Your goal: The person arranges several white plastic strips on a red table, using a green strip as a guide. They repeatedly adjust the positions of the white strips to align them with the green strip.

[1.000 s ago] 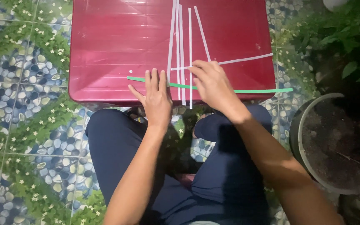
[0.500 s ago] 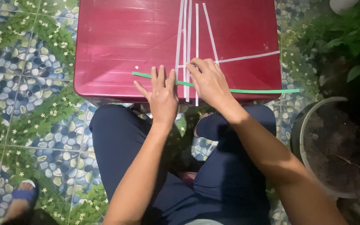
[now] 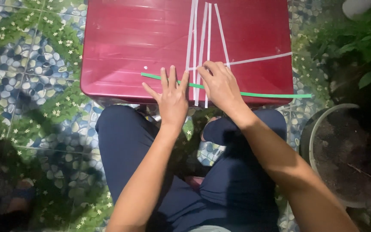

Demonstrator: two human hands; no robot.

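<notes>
both hands flat: left hand (image 3: 172, 101) pins green strip (image 3: 271, 94), right hand (image 3: 222, 86) fingers spread on white strips (image 3: 200, 47); any slip could skew the crossing

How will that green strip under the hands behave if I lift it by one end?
The green strip is long, thin and flat, so it will probably droop. It looks very light, so a nudge may slide it on the glossy red table. Its right end overhangs the edge, and the left hand and right hand press it down.
</notes>
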